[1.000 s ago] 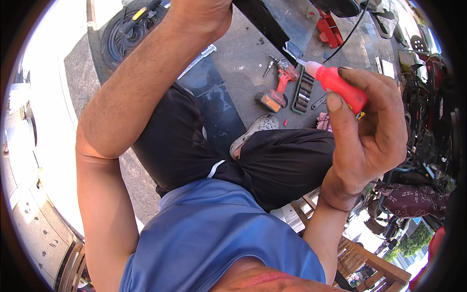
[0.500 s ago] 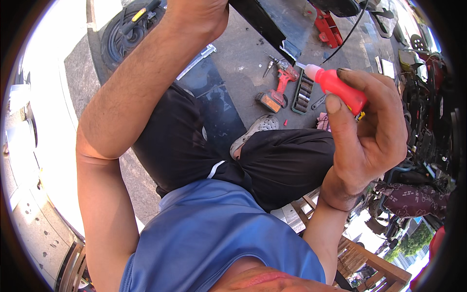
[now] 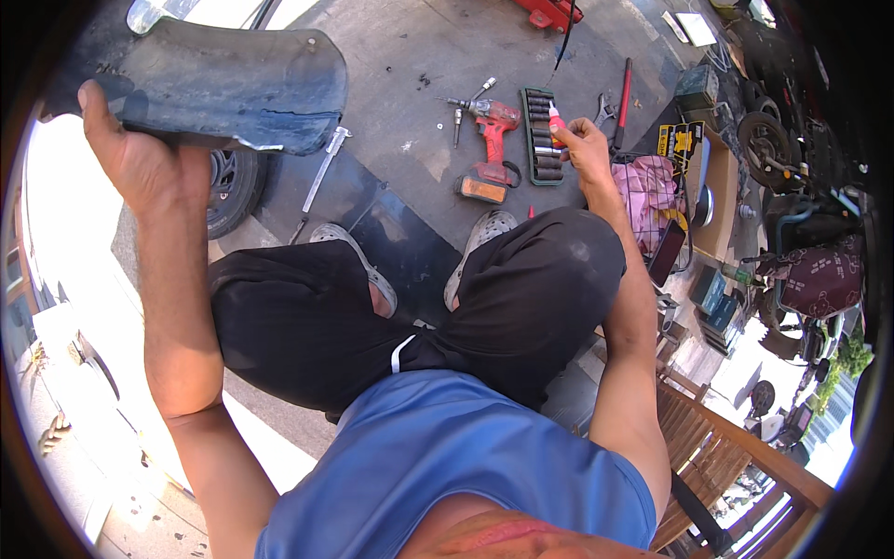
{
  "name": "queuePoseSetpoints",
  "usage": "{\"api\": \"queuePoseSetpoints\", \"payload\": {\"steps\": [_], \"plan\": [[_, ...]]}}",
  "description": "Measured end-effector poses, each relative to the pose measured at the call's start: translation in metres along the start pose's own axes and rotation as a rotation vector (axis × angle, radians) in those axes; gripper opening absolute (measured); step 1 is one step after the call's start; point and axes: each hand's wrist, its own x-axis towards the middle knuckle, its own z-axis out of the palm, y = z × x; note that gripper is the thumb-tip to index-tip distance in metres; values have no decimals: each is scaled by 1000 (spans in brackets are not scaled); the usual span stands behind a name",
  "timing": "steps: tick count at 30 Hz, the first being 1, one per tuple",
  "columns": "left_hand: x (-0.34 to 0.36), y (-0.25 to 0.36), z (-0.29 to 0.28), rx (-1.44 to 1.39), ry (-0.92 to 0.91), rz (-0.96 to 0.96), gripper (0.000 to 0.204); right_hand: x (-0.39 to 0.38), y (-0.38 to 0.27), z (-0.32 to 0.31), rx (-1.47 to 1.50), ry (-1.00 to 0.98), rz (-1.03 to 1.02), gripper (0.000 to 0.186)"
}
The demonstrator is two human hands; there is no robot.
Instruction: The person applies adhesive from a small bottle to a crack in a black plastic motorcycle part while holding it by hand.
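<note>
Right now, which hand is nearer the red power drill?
Right. The right hand, holding the red bottle, is right of the drill, by the socket tray; the left hand, holding the curved panel, is farther leftward.

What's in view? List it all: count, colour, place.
Curved panel: 1, dark, in left hand
Bottle: 1, red, in right hand
Power tool: 1, red, upper centre
Socket tray: 1, green, right of tool
Caliper: 1, silver, left
Wheels: several, dark, left and right
Wrench: 1, grey, right of tray
Bar: 1, red, right of wrench
Bundle: 1, pink, right
Seat: 1, brown, lower right
Other items: many, mixed colours, scattered
Shoes: 2, grey, centre
Trousers: 1, black, centre
Shirt: 1, blue, lower centre
Hands: 2, bare, upper half
</note>
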Motion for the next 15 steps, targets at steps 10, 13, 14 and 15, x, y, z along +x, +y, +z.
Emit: {"api": "queuePoseSetpoints", "payload": {"steps": [10,13,14,15], "plan": [[10,-7,-12,320,199,81,61,34,186,50,-238,216,-89,44],[16,-9,-17,409,261,113,60,47,185,56,-331,294,-213,39],[17,-10,-19,408,252,124,59,50,184,58,-434,318,-248,38],[18,-10,-21,400,268,118,58,53,184,60,-535,341,-281,37]]}}
